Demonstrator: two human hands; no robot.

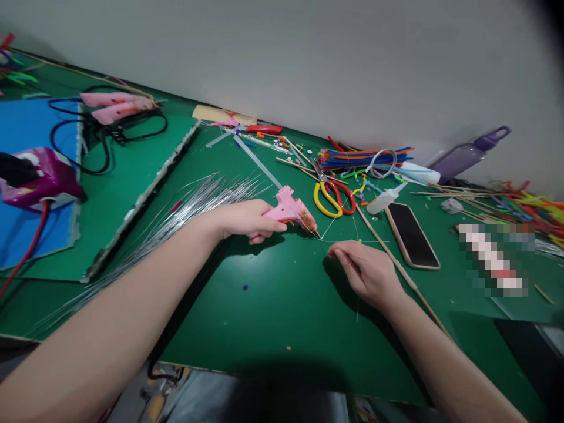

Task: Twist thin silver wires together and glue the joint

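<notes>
My left hand (247, 220) is closed round the grip of a pink hot glue gun (288, 210). Its nozzle points right and down towards a thin silver wire (348, 241) on the green table (273, 305). My right hand (365, 270) rests on the table with thumb and forefinger pinched on that wire, just right of the nozzle tip. A clear glue stick juts out of the gun's back towards the wall.
A bundle of silver wires (176, 217) fans out at the left. Yellow and red scissors (332, 197), a phone (412, 235), a glue bottle (383, 200), pipe cleaners (365, 157), wooden sticks, a purple bottle (467, 155), more glue guns (117, 107) and a blue sheet (26, 188) lie around.
</notes>
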